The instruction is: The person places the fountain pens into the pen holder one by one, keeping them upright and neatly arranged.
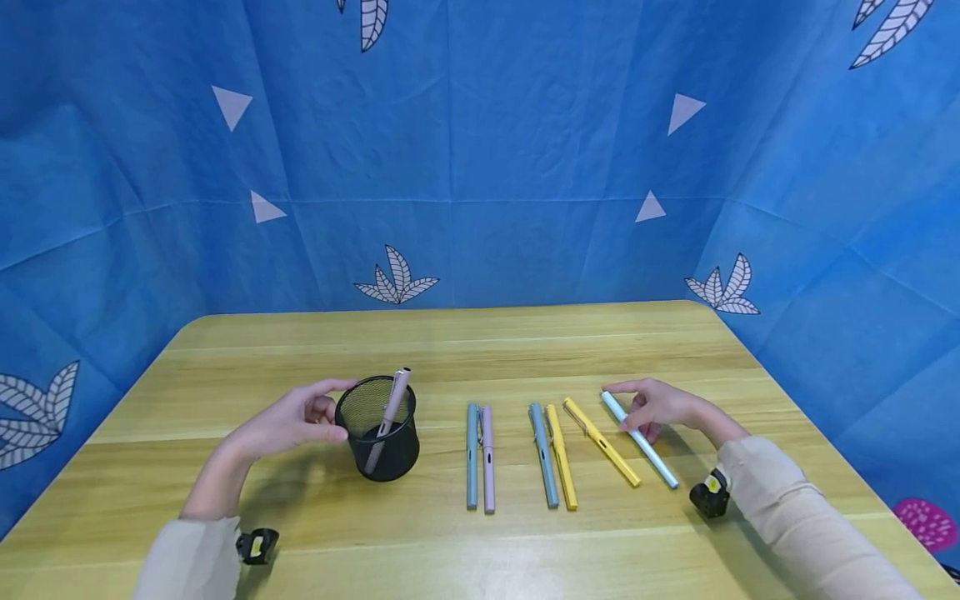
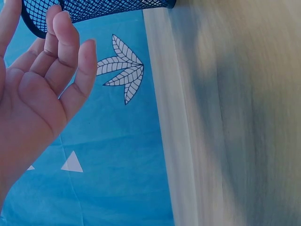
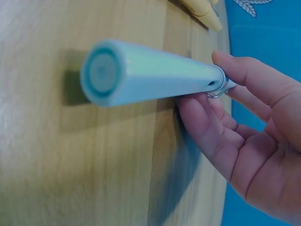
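Note:
A black mesh pen cup (image 1: 378, 446) stands on the wooden table (image 1: 450, 350) with a pink pen (image 1: 395, 400) leaning upright inside it. My left hand (image 1: 318, 412) sits at the cup's left side, fingers relaxed and loosely spread by the rim. In the left wrist view the left hand (image 2: 42, 94) is open beside the cup (image 2: 94, 9). My right hand (image 1: 628, 408) pinches a light blue pen (image 1: 647, 448) near its upper end. In the right wrist view the right hand's fingertips (image 3: 221, 110) grip the light blue pen (image 3: 150, 73), whose free end casts a shadow on the wood.
Several pens lie in a row between the hands: a teal pen (image 1: 472, 454) beside a pink pen (image 1: 487, 460), a teal pen (image 1: 543, 454) beside a yellow pen (image 1: 562, 458), and a lone yellow pen (image 1: 602, 431). Blue patterned cloth (image 1: 480, 167) walls the table.

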Tool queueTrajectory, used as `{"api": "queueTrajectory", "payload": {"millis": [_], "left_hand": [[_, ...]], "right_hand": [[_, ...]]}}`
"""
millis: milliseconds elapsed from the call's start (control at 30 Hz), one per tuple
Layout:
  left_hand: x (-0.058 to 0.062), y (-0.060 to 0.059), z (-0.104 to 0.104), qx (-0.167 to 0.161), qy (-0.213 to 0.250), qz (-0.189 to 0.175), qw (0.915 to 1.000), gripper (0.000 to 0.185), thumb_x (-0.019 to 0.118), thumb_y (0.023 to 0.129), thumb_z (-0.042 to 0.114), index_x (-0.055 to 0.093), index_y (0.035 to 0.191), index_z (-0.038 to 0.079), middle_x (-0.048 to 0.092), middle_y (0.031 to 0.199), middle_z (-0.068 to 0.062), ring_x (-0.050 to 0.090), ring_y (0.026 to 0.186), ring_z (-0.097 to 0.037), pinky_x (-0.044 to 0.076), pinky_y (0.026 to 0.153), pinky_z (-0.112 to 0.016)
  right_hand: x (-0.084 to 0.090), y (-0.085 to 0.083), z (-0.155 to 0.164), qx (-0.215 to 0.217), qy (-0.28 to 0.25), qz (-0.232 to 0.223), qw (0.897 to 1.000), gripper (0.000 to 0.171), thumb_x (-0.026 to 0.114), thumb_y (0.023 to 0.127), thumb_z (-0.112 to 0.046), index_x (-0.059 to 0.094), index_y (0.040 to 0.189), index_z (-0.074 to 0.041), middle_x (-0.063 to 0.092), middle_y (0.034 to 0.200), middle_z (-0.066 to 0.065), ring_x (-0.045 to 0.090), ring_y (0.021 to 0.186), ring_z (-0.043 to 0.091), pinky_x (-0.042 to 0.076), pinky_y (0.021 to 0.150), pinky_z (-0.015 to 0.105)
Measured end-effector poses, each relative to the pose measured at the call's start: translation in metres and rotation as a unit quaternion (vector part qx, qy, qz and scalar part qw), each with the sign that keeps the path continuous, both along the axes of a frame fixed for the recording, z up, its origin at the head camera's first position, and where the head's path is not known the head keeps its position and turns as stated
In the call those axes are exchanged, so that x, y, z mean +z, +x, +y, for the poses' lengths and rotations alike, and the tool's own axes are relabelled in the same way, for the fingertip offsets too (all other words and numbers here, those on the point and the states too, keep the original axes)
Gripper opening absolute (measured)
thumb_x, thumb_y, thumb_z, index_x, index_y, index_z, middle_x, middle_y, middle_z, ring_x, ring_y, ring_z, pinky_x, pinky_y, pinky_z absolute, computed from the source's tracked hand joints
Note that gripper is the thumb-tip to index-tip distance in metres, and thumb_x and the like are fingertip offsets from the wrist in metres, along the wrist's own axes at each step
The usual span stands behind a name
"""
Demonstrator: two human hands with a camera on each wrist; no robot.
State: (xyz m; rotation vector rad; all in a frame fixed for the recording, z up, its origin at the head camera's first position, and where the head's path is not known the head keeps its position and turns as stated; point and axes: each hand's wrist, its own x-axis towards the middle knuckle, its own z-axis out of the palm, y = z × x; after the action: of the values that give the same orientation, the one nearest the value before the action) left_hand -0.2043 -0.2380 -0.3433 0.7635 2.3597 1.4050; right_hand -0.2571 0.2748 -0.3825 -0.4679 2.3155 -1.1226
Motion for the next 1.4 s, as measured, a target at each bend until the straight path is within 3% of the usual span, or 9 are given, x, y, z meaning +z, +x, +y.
{"api": "queueTrajectory", "payload": {"millis": [200, 400, 733, 1067, 1400], "left_hand": [[0.000, 0.000, 0.000, 0.001, 0.000, -0.003, 1.0000, 0.072, 0.066, 0.081, 0.009, 0.023, 0.136, -0.010, 0.051, 0.074, -0.010, 0.050, 0.064, -0.013, 0.044, 0.058, -0.030], [-0.001, 0.000, 0.000, -0.001, -0.001, -0.003, 1.0000, 0.073, 0.066, 0.080, 0.009, 0.023, 0.136, -0.010, 0.052, 0.073, -0.009, 0.050, 0.063, -0.013, 0.045, 0.058, -0.032], [-0.003, 0.000, -0.001, -0.003, 0.003, -0.003, 1.0000, 0.072, 0.066, 0.081, 0.009, 0.024, 0.136, -0.010, 0.052, 0.073, -0.010, 0.050, 0.061, -0.016, 0.044, 0.056, -0.032], [-0.002, 0.000, -0.001, -0.005, 0.004, -0.002, 1.0000, 0.072, 0.065, 0.081, 0.008, 0.023, 0.136, -0.010, 0.053, 0.074, -0.010, 0.051, 0.062, -0.017, 0.045, 0.057, -0.031], [-0.001, -0.001, 0.000, -0.002, -0.004, -0.002, 1.0000, 0.072, 0.066, 0.081, 0.009, 0.024, 0.136, -0.008, 0.052, 0.074, -0.010, 0.051, 0.064, -0.014, 0.044, 0.057, -0.032]], "right_hand": [[0.004, 0.000, 0.001, -0.015, -0.018, -0.004, 1.000, 0.069, 0.064, 0.080, -0.003, 0.025, 0.135, 0.011, 0.055, 0.069, 0.011, 0.054, 0.055, 0.018, 0.050, 0.054, 0.039], [0.005, 0.000, 0.003, -0.039, -0.071, -0.029, 0.996, 0.069, 0.059, 0.080, 0.000, 0.020, 0.135, 0.012, 0.056, 0.080, 0.015, 0.057, 0.061, 0.020, 0.051, 0.057, 0.037], [0.007, -0.002, 0.002, -0.057, -0.144, -0.048, 0.987, 0.073, 0.058, 0.082, 0.001, 0.013, 0.140, 0.006, 0.052, 0.082, 0.014, 0.059, 0.066, 0.022, 0.051, 0.063, 0.038], [0.010, -0.003, -0.005, -0.082, -0.203, -0.045, 0.975, 0.066, 0.051, 0.084, 0.007, 0.012, 0.137, 0.005, 0.051, 0.091, 0.017, 0.060, 0.078, 0.027, 0.050, 0.069, 0.042], [0.021, -0.002, -0.024, -0.116, -0.256, -0.018, 0.959, 0.068, 0.054, 0.084, 0.006, 0.014, 0.139, -0.001, 0.049, 0.087, 0.013, 0.062, 0.079, 0.031, 0.049, 0.070, 0.042]]}}
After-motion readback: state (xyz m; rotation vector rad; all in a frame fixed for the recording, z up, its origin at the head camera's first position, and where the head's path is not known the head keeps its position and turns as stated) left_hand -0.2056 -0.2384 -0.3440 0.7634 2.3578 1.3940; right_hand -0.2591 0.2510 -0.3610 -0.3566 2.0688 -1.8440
